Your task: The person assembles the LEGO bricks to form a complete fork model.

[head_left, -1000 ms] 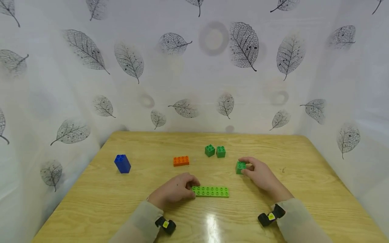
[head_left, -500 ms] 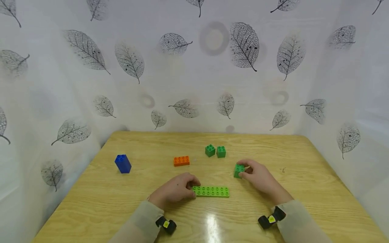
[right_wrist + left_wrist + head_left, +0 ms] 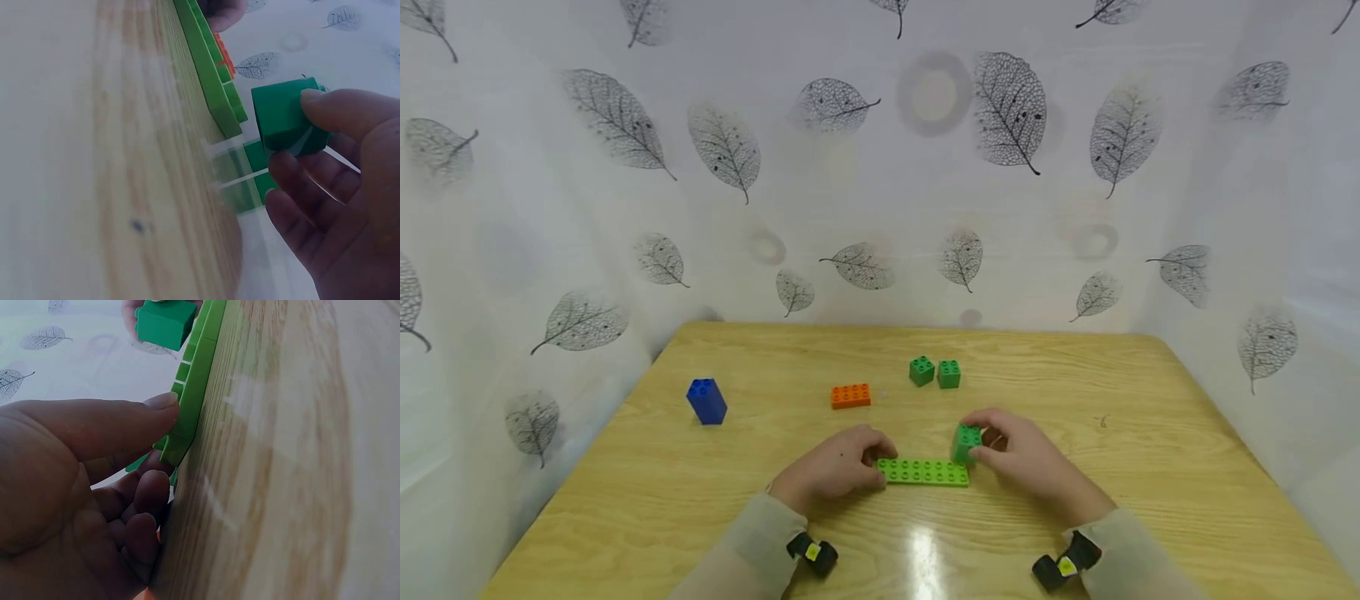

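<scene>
A long lime-green studded plate lies flat on the table in front of me. My left hand pinches its left end between thumb and fingers, as the left wrist view shows with the thumb on the plate. My right hand holds a dark green toy brick by its sides, studs up, near the plate's right end. In the right wrist view that brick hangs off the tabletop, apart from the plate.
Two more green bricks, a left one and a right one, stand farther back. An orange brick lies left of them, and a tall blue block stands at far left. A leaf-patterned curtain borders the table.
The right hand has carried the green brick left and nearer to me, from the table at right to the plate's right end. The left hand keeps its place on the plate.
</scene>
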{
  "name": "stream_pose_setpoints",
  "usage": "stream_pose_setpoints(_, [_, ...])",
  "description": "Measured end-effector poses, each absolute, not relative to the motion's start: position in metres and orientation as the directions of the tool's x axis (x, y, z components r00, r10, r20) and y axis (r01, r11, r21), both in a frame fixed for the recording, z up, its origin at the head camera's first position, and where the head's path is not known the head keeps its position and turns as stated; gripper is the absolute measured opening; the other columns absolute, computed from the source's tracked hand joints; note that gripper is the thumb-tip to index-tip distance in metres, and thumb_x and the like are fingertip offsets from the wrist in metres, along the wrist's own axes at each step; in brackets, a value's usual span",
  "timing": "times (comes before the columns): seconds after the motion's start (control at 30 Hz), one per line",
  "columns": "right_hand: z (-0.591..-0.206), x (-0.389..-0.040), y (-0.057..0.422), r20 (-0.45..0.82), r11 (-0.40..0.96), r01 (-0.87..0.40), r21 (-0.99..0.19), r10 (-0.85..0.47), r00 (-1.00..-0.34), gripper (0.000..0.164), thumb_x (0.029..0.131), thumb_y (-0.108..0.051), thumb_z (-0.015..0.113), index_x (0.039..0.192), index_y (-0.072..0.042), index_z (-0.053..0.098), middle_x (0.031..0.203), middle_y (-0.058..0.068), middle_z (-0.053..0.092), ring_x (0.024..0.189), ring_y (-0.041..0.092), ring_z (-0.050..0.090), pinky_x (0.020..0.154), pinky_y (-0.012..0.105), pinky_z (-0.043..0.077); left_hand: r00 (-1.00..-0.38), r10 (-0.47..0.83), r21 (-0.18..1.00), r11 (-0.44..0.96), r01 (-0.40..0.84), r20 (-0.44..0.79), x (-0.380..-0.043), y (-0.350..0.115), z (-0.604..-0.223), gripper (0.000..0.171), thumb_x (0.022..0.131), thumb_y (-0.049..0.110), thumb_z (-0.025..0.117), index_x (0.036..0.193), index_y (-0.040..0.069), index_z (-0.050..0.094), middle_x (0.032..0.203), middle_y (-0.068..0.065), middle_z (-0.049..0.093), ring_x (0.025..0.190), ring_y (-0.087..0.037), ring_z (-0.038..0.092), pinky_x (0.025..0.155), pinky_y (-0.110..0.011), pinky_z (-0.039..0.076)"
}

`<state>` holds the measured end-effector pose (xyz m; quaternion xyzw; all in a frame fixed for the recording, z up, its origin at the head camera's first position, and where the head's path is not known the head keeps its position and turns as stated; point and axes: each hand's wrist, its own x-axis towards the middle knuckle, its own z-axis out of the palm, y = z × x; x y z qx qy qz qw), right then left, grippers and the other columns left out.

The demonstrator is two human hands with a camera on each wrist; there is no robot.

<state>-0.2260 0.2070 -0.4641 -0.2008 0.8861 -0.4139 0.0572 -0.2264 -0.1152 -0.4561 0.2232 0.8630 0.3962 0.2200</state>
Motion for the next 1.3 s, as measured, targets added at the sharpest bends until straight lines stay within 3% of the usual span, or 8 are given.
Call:
stream_pose_setpoints(0.3, [-0.4605,-0.2194,0.2035,0.052,0.527,-0.347,-0.776,-0.494,-0.868,0.037,0.094,-0.027,0.074,0.128,-0.018,0.065,0.104,-0.005,0.063,0.091,0.016,0.060,0.078,0.029,0.053,-0.795,0.578,0.785,0.573,0.235,-0.184,-0.2268,-0.1131,-0.4557,0.029,0.088,0.014,0.076,0.117,0.019,0.069,0.104,0.006,0.061,0.092,-0.017,0.054,0.082,-0.036,0.045])
stream_pose_setpoints(0.57, [-0.4617,-0.2191,0.2032,0.041,0.488,-0.359,-0.795,-0.548,-0.835,0.035,0.095,-0.028,0.073,0.128,-0.019,0.064,0.107,-0.005,0.064,0.091,0.016,0.061,0.078,0.030,0.053,-0.798,0.572,0.766,0.595,0.244,-0.190,-0.2282,-0.1137,-0.4578,0.030,0.088,0.017,0.075,0.117,0.023,0.070,0.104,0.010,0.060,0.093,-0.014,0.055,0.083,-0.035,0.046])
stream_pose_setpoints(1.3, [-0.4608,-0.2180,0.2018,0.012,0.477,-0.347,-0.807,-0.575,-0.818,0.030,0.095,-0.030,0.073,0.123,-0.024,0.062,0.102,-0.004,0.063,0.086,0.018,0.059,0.073,0.031,0.052,-0.798,0.577,0.757,0.596,0.269,-0.171,-0.2283,-0.1141,-0.4589,0.029,0.088,0.017,0.076,0.116,0.023,0.069,0.101,0.008,0.060,0.090,-0.014,0.054,0.080,-0.034,0.046])
